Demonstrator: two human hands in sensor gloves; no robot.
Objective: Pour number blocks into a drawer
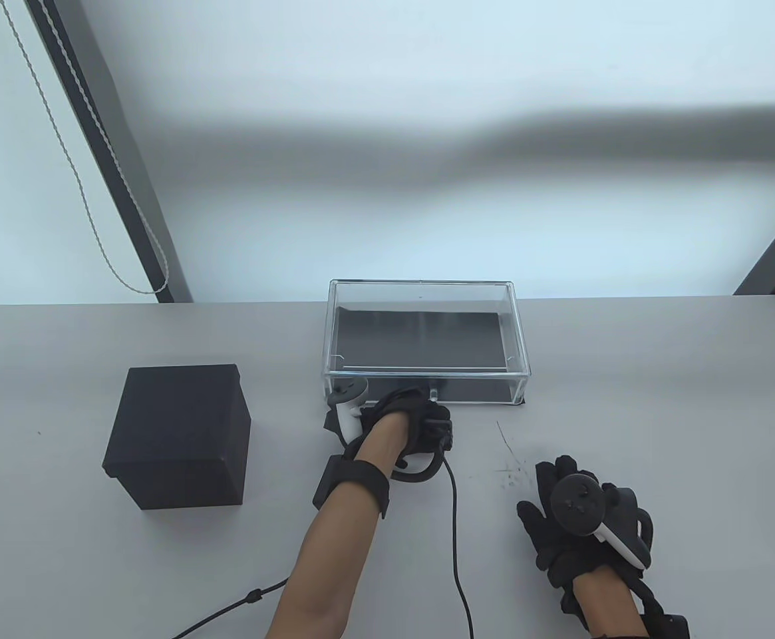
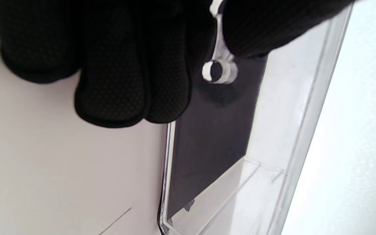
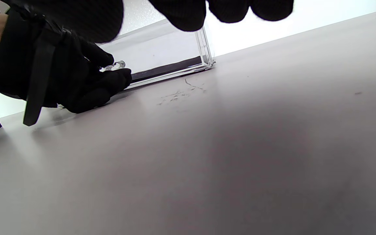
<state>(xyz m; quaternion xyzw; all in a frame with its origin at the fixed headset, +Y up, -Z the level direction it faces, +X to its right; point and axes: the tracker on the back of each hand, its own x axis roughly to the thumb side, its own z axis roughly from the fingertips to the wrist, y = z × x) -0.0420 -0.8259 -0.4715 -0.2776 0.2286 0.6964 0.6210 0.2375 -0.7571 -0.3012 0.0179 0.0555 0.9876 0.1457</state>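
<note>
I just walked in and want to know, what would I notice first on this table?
Probably the clear plastic drawer box at the table's far edge, with the gloved left hand at its small clear handle. Next, the black box standing to the left, and the right hand resting on the table nearer the person.

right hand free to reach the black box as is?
Probably not directly: the left hand at the drawer handle lies between the right hand and the black box; it would have to cross over.
</note>
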